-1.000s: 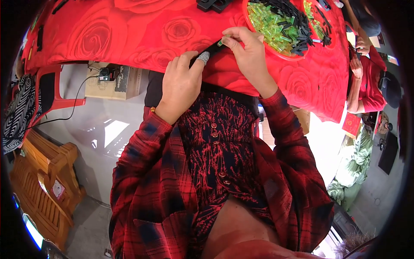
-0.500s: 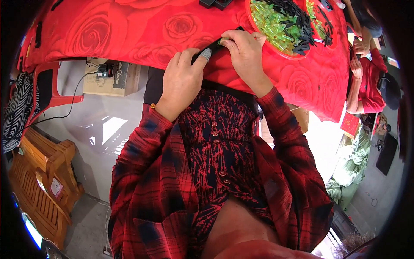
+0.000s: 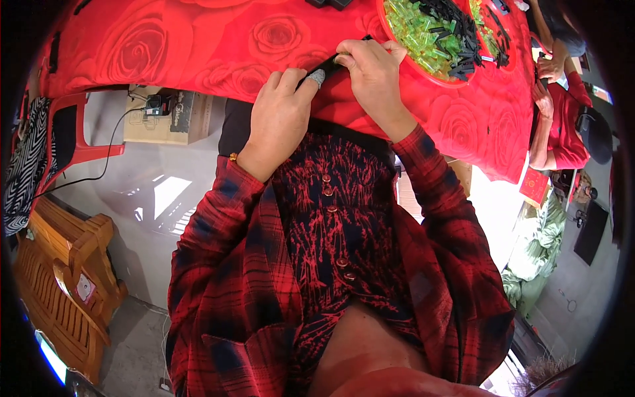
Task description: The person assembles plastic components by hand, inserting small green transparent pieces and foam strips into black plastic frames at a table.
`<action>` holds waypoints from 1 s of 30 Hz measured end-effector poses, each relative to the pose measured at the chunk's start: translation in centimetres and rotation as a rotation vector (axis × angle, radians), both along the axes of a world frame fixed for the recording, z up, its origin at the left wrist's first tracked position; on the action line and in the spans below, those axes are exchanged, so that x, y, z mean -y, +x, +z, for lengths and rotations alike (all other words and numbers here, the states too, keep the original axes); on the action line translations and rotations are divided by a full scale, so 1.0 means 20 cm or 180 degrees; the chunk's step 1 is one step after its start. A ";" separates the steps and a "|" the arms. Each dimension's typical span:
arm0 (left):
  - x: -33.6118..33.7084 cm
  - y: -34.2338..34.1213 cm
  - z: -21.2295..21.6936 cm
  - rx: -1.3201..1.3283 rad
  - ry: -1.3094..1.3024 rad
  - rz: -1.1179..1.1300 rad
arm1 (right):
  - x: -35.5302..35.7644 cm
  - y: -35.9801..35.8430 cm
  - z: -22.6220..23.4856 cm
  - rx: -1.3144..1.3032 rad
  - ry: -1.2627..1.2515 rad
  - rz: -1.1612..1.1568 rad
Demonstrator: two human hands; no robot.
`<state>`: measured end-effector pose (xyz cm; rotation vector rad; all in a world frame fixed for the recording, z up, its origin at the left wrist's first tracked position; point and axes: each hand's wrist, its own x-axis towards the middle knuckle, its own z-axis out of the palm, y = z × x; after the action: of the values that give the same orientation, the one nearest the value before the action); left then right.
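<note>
My left hand [image 3: 278, 122] rests at the edge of the table covered with a red rose-printed cloth [image 3: 198, 46], fingers curled, the thumb wearing a grey textured fingertip cover [image 3: 316, 77]. That thumb presses against one end of a small flat black plastic piece [image 3: 331, 64]. My right hand [image 3: 374, 79] sits at about two o'clock from the left, just beside it, fingers bent down over the other end of the same black piece, pinching it against the cloth edge. Both hands are closed on the piece; most of it is hidden beneath my fingers, so its full shape cannot be told.

The black piece lies at the near rim of the table, at twelve o'clock from my chest, between the two hands.

At one o'clock from my right hand stands a round red plastic basin [image 3: 436, 69] holding translucent green plastic tubes [image 3: 417, 30] heaped together with black plastic strips [image 3: 456, 26]. The basin is near the right hand, not touching it.

At three o'clock, along the far table edge, another person's arm in a red sleeve [image 3: 562, 122] rests on the cloth. Below the table at nine o'clock from my left hand sits a brown cardboard box [image 3: 169, 119] with a black cable [image 3: 99, 169] trailing from it, and at seven o'clock a wooden bench [image 3: 63, 284] on the floor.
</note>
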<state>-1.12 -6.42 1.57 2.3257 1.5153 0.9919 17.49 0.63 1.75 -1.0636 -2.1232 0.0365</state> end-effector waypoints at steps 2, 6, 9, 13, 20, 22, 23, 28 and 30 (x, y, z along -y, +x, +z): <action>0.00 0.00 -0.01 -0.0113 0.0082 0.0003 | -0.01 0.00 -0.01 0.0021 0.0008 0.0015; 0.00 0.00 -0.01 -0.0085 0.0137 -0.0006 | 0.00 0.01 -0.01 0.0077 0.0028 0.0013; -0.01 -0.01 -0.01 -0.0067 0.0078 -0.0003 | 0.00 0.02 -0.02 -0.0034 -0.0044 0.0050; 0.00 0.00 -0.02 -0.0084 0.0134 0.0029 | 0.02 0.02 -0.03 -0.0109 -0.0067 -0.0080; 0.00 0.00 -0.01 -0.0100 0.0150 0.0046 | 0.03 0.00 -0.04 -0.0016 0.0046 -0.0203; 0.00 0.00 -0.01 -0.0119 0.0121 0.0037 | 0.03 0.00 -0.03 0.0001 0.0024 -0.0221; 0.00 0.00 -0.01 -0.0138 0.0101 0.0025 | 0.02 -0.01 -0.03 -0.0009 0.0023 -0.0213; -0.01 0.00 -0.01 -0.0147 0.0078 0.0031 | 0.01 -0.02 -0.04 -0.0037 0.0010 -0.0192; -0.02 0.00 -0.02 -0.0142 0.0097 0.0024 | 0.00 -0.03 -0.04 -0.0066 0.0061 -0.0190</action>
<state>-1.13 -5.98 1.17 2.3799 1.5370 0.9781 16.91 0.71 1.01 -1.1102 -2.0683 -0.0016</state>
